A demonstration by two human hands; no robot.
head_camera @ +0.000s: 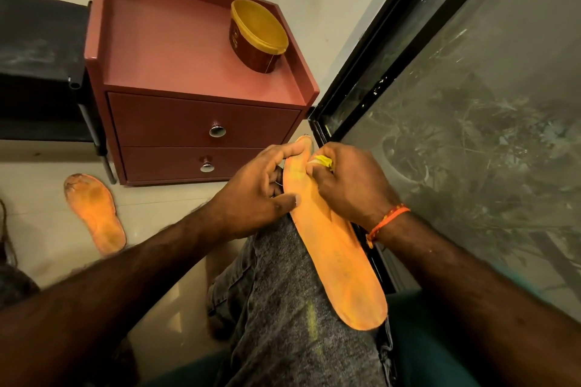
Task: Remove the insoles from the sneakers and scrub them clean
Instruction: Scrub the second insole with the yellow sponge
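An orange insole (339, 258) lies lengthwise along my grey-jeaned thigh (283, 308), toe end pointing away from me. My left hand (257, 195) pinches the insole's left edge near the toe, thumb on top. My right hand (349, 182) is closed around a small yellow scrubbing piece (323, 162) pressed against the toe area. A second orange insole (94, 214), dirty at its toe, lies flat on the pale floor at the left.
A reddish two-drawer cabinet (201, 132) stands just ahead, with a round red and yellow tub (257, 36) on its top. A black-framed glass panel (471, 104) runs along the right. A dark shelf (41, 72) sits at the left.
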